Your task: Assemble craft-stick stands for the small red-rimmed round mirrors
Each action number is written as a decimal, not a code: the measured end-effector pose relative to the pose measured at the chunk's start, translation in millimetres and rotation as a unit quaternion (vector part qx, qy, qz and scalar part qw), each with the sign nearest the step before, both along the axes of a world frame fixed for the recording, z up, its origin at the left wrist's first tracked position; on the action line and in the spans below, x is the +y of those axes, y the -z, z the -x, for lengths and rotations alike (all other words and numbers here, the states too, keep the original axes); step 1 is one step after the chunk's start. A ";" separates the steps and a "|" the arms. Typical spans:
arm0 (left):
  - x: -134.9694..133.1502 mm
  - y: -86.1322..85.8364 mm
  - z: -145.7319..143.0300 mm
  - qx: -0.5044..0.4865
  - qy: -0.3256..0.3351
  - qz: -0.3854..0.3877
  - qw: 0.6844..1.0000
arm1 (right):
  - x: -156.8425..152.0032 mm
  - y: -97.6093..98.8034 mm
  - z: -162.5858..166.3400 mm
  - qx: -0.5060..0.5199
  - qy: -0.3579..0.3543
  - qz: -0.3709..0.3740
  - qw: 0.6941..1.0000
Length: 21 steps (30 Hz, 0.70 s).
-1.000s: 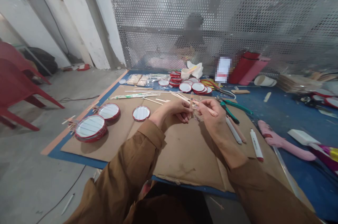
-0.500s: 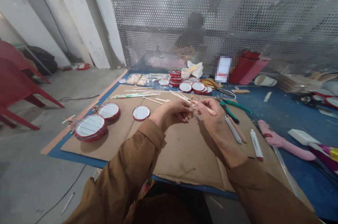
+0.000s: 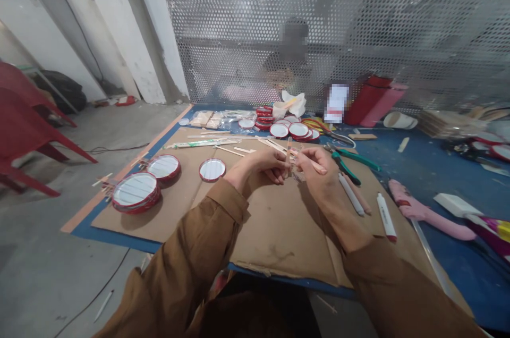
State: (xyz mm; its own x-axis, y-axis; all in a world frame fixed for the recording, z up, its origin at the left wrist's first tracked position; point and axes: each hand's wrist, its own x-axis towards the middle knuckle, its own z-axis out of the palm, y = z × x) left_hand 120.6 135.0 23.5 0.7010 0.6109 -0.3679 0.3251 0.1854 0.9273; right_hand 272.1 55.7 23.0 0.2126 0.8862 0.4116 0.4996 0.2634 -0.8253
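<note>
My left hand (image 3: 266, 163) and my right hand (image 3: 317, 171) meet over a brown cardboard sheet (image 3: 274, 226) in the middle of the view. The left fingers are curled around an upright thin wooden stick (image 3: 288, 151). My right hand is closed on a light stick-like tool (image 3: 317, 166) that points toward the upright stick. Both wrists come out of brown sleeves. More flat wooden sticks (image 3: 239, 150) lie just beyond the hands.
Red-rimmed round mirrors (image 3: 135, 191) lie at the left, and smaller ones (image 3: 298, 131) are stacked at the back. Green pliers (image 3: 350, 163), white markers (image 3: 385, 217) and a pink tool (image 3: 426, 213) lie right. A person sits behind the perforated metal screen (image 3: 358, 24). Red chairs (image 3: 27, 131) stand left.
</note>
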 end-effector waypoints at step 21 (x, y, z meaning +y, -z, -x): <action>2.3 3.1 0.0 -0.013 0.002 0.007 1.000 | -1.1 -1.9 1.5 -0.024 -0.009 0.001 1.000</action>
